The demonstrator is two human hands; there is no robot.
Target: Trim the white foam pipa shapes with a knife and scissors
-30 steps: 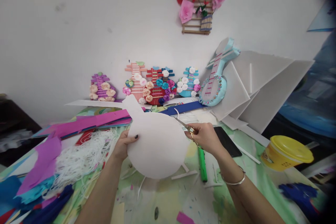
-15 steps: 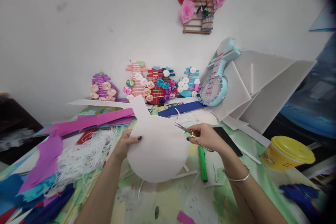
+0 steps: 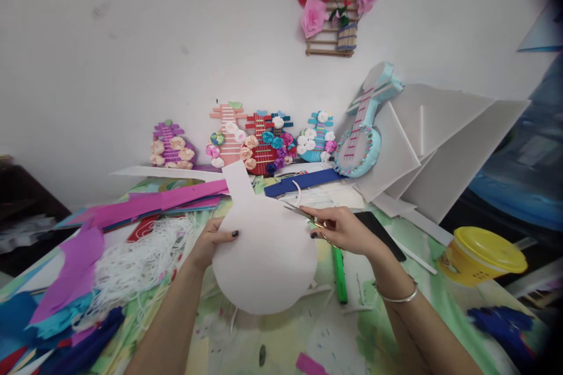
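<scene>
My left hand (image 3: 214,239) pinches the left edge of a white card cutout (image 3: 266,263), thumb on top and the other fingers hidden beneath. The cutout has a round body and a straight neck that points up and away to the left. In my right hand (image 3: 341,227) are scissors (image 3: 314,220) with gold-coloured handles. Their blades lie at the upper right edge of the round body, pointing left. A thin curled white strip (image 3: 298,192) stands just beyond the blades. Whether the blades are parted is hard to make out.
Beside my right hand lie a green box cutter (image 3: 339,275) and a black flat device (image 3: 380,235). A yellow-lidded tub (image 3: 481,255) stands at the right. White string (image 3: 141,258) and purple sheets (image 3: 77,269) cover the left. Decorated model lutes (image 3: 261,140) lean against the wall.
The cutout has turned slightly clockwise and come a little nearer, its neck shifting right. The scissors' tips have moved left and slightly down along its edge.
</scene>
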